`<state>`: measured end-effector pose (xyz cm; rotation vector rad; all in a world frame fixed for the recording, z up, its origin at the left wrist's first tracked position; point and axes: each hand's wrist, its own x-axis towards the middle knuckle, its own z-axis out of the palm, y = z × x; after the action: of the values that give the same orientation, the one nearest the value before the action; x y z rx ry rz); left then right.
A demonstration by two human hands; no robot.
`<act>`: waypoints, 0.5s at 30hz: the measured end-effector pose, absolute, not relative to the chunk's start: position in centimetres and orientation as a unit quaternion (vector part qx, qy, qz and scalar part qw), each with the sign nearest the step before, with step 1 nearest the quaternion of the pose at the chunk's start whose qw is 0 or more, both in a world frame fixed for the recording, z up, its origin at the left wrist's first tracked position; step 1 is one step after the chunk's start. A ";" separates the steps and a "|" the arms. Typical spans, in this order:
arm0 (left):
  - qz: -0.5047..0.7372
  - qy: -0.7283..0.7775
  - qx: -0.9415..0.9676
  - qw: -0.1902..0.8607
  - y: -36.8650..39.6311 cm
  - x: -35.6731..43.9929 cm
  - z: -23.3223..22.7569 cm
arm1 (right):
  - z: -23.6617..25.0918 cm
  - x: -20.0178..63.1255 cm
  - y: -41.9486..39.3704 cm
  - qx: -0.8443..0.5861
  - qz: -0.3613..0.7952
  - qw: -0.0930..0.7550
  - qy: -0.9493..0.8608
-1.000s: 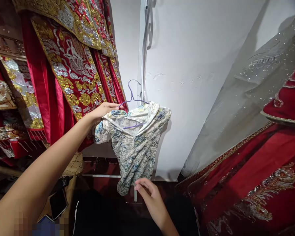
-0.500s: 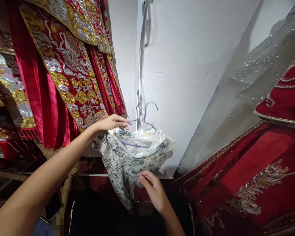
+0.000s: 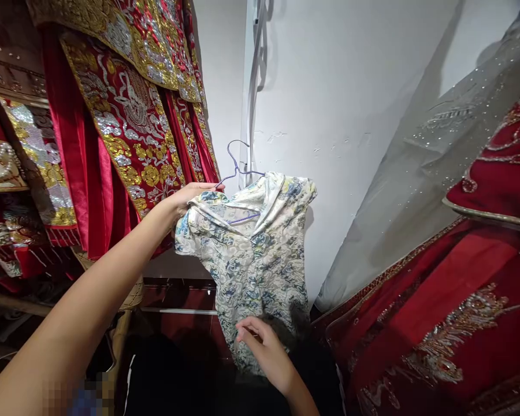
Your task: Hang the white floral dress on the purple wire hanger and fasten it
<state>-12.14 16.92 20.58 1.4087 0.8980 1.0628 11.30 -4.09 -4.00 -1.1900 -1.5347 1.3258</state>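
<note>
**A small patterned dress held up on a hanger between racks of red gowns**

A person stood in a narrow space, arms reaching forward. The left hand (image 3: pixel 190 193) was raised at the middle of the scene, its fingers closed over the shoulder of a thin purple wire hanger (image 3: pixel 238 173), whose hook pointed up against the white wall (image 3: pixel 351 86) behind. On the hanger hung a small short-sleeved dress of cream silk-like fabric printed with blue, green and yellow swirls (image 3: pixel 253 254). It draped down from the hanger, spread fairly flat, in the middle of the view, in front of the wall.

The right hand (image 3: pixel 266 352) was lower and nearer, its fingers pinched on the dress's bottom hem, holding the cloth taut downward.

To the left, close beside the raised hand, hung heavy red satin robes thick with gold and silver embroidery (image 3: pixel 125 115). To the right, a red gown with beaded gold trim (image 3: pixel 450 306) filled the near corner, and above it lay a sheer grey veil scattered with sparkling sequins (image 3: pixel 437 150). A white pipe (image 3: pixel 255 92) ran down the wall's corner, just behind the hanger's hook.
</note>
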 end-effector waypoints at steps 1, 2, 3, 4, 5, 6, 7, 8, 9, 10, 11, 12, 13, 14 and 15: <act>0.443 0.378 0.588 0.561 16.9 -11.8 20.6 | -3.9 11.5 -4.1 -0.473 0.519 0.384 -0.600; 0.440 0.377 0.584 0.568 16.9 -11.4 20.6 | -3.9 11.7 -4.2 -0.478 0.516 0.384 -0.598; 0.440 0.373 0.584 0.572 16.9 -11.2 20.4 | -3.9 11.9 -4.2 -0.481 0.514 0.385 -0.596; 0.445 0.367 0.584 0.571 16.9 -11.2 20.0 | -3.9 12.1 -4.2 -0.483 0.511 0.388 -0.596; 0.456 0.359 0.583 0.568 16.8 -11.2 19.6 | -4.0 12.3 -4.3 -0.483 0.508 0.391 -0.597; 0.469 0.351 0.581 0.565 16.7 -11.3 19.0 | -4.2 12.6 -4.3 -0.480 0.506 0.394 -0.598; 0.482 0.343 0.575 0.565 16.6 -11.5 18.4 | -4.4 12.8 -4.2 -0.476 0.505 0.397 -0.601; 0.492 0.335 0.568 0.568 16.5 -11.7 17.9 | -4.6 12.9 -4.2 -0.471 0.506 0.400 -0.601; 0.498 0.331 0.558 0.575 16.4 -11.9 17.4 | -4.9 13.1 -4.1 -0.469 0.508 0.403 -0.600; 0.500 0.327 0.550 0.584 16.4 -12.0 17.1 | -5.1 13.2 -4.0 -0.468 0.509 0.405 -0.598; 0.497 0.325 0.544 0.593 16.4 -11.9 16.9 | -5.3 13.3 -3.9 -0.469 0.511 0.406 -0.595; 0.492 0.324 0.542 0.600 16.4 -11.8 17.0 | -5.4 13.2 -3.8 -0.472 0.512 0.407 -0.592; 0.482 0.326 0.543 0.605 16.5 -11.5 17.2 | -5.4 13.1 -3.7 -0.474 0.511 0.408 -0.590; 0.470 0.330 0.548 0.608 16.5 -11.2 17.6 | -5.3 13.0 -3.8 -0.474 0.509 0.408 -0.592; 0.458 0.335 0.554 0.609 16.6 -10.8 18.0 | -5.1 12.8 -3.9 -0.472 0.506 0.408 -0.596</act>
<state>-10.84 16.64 18.02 1.2802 0.7728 1.0566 12.77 -3.87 -5.08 -1.1887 -1.5025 1.2763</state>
